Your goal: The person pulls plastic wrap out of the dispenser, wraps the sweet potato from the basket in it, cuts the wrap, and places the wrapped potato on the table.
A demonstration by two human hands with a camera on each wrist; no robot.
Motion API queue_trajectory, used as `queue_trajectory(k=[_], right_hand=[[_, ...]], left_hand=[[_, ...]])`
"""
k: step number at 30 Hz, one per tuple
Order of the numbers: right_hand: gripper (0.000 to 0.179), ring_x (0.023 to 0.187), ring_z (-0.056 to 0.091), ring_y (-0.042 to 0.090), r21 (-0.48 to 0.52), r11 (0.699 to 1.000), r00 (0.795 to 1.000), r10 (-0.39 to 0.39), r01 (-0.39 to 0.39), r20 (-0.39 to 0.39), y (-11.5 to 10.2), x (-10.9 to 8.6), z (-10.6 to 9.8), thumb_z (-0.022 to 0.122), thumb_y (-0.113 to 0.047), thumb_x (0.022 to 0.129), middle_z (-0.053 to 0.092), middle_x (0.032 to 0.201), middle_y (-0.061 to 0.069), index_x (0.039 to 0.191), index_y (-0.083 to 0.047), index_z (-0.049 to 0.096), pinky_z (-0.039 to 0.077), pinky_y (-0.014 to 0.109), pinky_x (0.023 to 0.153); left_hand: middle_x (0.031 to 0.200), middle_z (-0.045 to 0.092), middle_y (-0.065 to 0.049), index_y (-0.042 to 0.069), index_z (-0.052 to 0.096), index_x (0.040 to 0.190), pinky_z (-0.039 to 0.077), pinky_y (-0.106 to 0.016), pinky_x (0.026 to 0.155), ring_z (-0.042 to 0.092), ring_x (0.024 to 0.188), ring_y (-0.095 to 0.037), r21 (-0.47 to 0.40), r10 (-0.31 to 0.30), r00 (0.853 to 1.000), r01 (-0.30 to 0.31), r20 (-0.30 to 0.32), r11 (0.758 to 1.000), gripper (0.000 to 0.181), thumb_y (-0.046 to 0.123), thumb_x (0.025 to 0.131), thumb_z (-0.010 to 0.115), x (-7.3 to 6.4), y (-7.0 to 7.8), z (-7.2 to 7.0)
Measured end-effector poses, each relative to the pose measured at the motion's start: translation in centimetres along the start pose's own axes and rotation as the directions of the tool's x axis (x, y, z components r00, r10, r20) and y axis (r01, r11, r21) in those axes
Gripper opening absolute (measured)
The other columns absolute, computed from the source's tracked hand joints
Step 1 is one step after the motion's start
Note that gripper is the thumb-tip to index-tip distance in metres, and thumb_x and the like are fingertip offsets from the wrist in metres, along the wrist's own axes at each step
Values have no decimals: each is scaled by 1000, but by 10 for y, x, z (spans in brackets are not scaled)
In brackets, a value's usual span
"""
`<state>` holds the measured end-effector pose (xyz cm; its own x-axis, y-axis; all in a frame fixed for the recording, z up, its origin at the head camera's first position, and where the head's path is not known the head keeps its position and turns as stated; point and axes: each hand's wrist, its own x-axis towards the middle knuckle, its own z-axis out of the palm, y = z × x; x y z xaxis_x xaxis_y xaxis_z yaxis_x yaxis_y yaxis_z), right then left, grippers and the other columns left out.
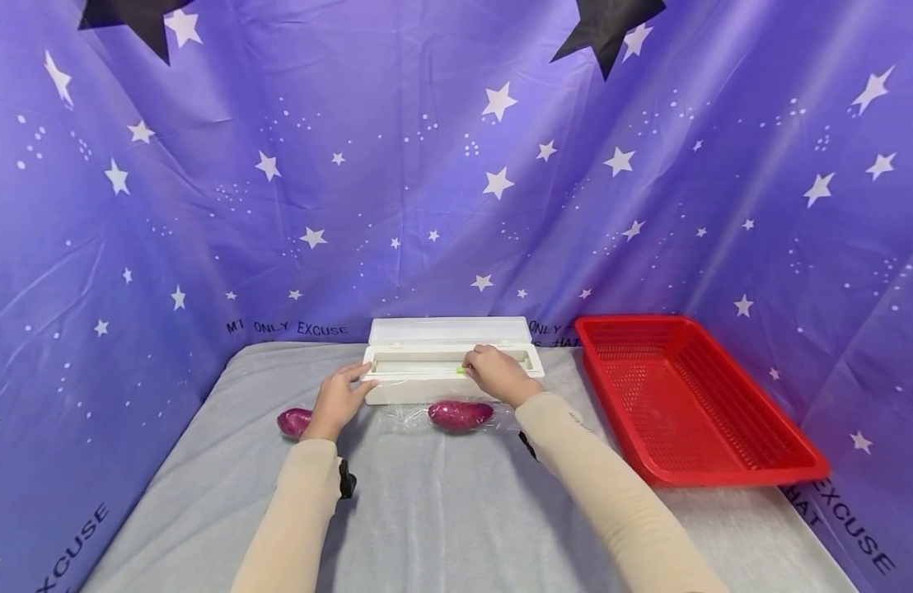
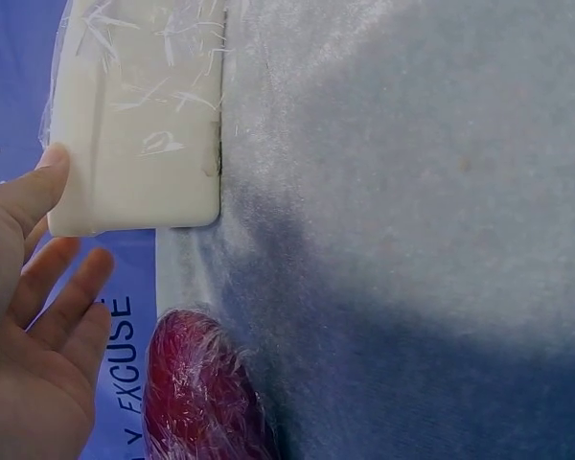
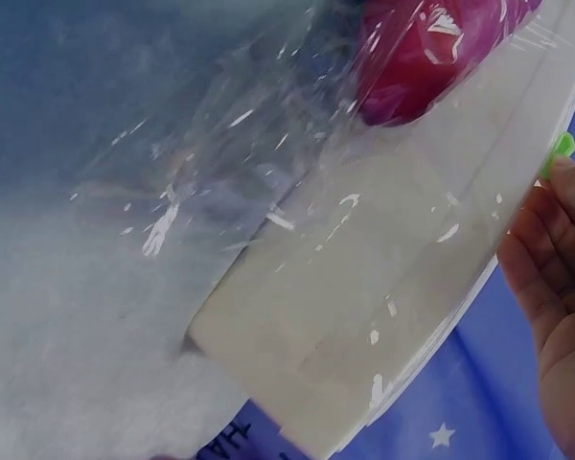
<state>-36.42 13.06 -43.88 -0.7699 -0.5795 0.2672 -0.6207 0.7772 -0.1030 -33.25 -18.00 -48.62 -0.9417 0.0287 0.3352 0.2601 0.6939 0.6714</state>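
A white cling film dispenser (image 1: 418, 390) stands at the back middle with its lid (image 1: 449, 330) raised. My left hand (image 1: 339, 402) holds its left end, the thumb (image 2: 46, 182) on the front edge and other fingers loosely spread beyond the end. My right hand (image 1: 497, 372) pinches a small green slide cutter (image 3: 559, 153) on the dispenser's front edge, right of the middle. Clear cling film (image 3: 268, 206) hangs over the front onto the table, and a purple-red sweet potato (image 1: 460, 416) lies on it. Beside my left wrist sits a second sweet potato (image 2: 199, 393), wrapped in film and partly hidden.
A red perforated plastic basket (image 1: 653, 476) stands on the right side of the table. Grey cloth (image 1: 427, 527) covers the tabletop. Purple star-printed curtains (image 1: 397, 189) enclose the back and both sides.
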Motion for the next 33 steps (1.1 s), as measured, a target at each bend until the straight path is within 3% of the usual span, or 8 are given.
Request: queue_trajectory(k=[18, 33], right_hand=[[5, 92, 66, 28, 25, 999, 996, -42, 44, -84, 37, -28, -10, 69, -6, 93, 69, 92, 9, 95, -2, 72, 53, 40, 87], [5, 86, 66, 24, 31, 999, 997, -15, 18, -72, 52, -42, -16, 69, -7, 94, 69, 90, 7, 96, -3, 73, 54, 38, 82]], left_hand=[[138, 56, -23, 1, 63, 132, 34, -52, 111, 48, 131, -42, -11, 6, 1000, -6, -8, 1000, 44, 17, 92, 74, -2, -2, -4], [139, 55, -23, 0, 63, 132, 33, -53, 112, 47, 131, -43, -17, 14, 1000, -14, -6, 1000, 43, 17, 93, 73, -3, 2, 0]])
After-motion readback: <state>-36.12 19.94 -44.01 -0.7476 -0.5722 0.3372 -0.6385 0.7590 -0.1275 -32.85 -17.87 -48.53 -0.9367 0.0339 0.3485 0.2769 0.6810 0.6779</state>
